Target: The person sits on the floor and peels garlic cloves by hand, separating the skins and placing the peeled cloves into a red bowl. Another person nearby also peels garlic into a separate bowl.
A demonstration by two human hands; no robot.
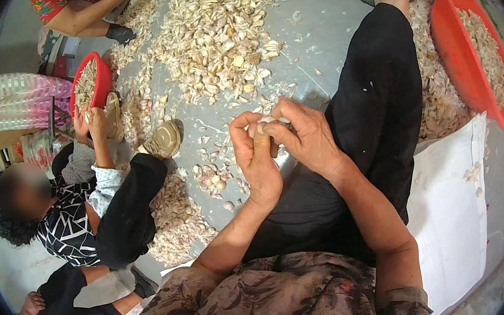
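Garlic [267, 119] sat pinched between the left hand [259, 158] and right hand [313, 140]; light, even pressure probably suited it best.

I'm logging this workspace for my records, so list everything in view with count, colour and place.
garlic piece: one, pale, between both hands
garlic heaps: several, cream, top centre, left and right
basins: two, red, upper left and upper right, holding pale pieces
sheet: one, white, lower right
striped bundle: one, whitish and pink, left
floor: one, grey, beneath
co-workers: three, partly visible, mixed clothing, left side
own legs: two, black trousers, centre to upper right
left fingers: bare, centre, curled around the garlic piece
right fingers: bare, centre, closed on it too
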